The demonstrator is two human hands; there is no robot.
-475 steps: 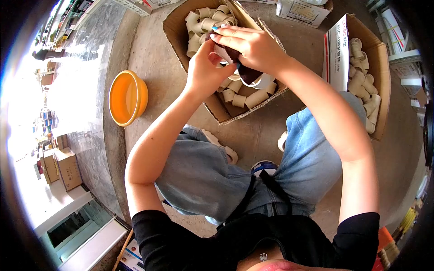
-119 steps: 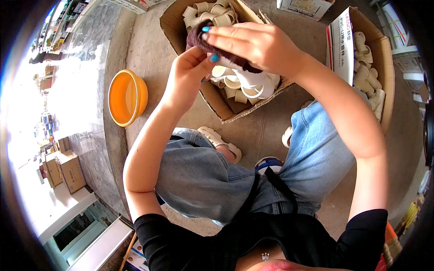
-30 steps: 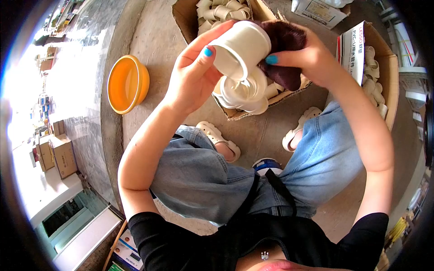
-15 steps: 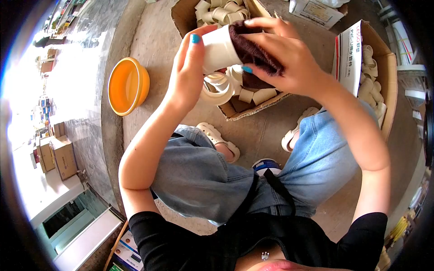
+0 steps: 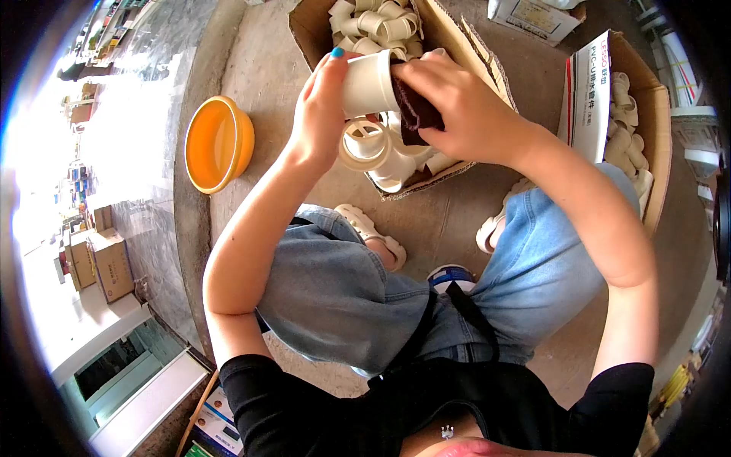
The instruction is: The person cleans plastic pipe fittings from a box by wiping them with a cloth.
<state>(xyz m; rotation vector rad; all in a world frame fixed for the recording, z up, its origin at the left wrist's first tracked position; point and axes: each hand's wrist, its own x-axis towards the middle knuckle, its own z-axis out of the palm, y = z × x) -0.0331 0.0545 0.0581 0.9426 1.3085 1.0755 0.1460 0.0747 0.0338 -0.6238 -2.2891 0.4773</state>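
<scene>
A white PVC pipe fitting (image 5: 369, 85) is raised above the near part of an open cardboard box (image 5: 496, 72). My left hand (image 5: 320, 107) grips its left side, thumb on top. My right hand (image 5: 464, 107) holds a dark brown cloth (image 5: 416, 107) against the fitting's right end, and some of the cloth appears tucked into the opening. The right fingertips are partly hidden by the cloth and the rim. Just below the hands, other white fittings (image 5: 364, 145) lie in the box, one of them ring-ended.
An orange basin (image 5: 218, 145) stands on the floor to the left. More fittings (image 5: 377, 27) fill the box's far part. At right is a printed carton (image 5: 585, 95) holding fittings (image 5: 624, 145). Between my knees sits a white and blue bucket (image 5: 449, 276), partly hidden.
The right hand and cloth have shifted and turned at the fitting's right end, so more of its rim shows and less cloth is spread out. The left hand still holds the fitting.
</scene>
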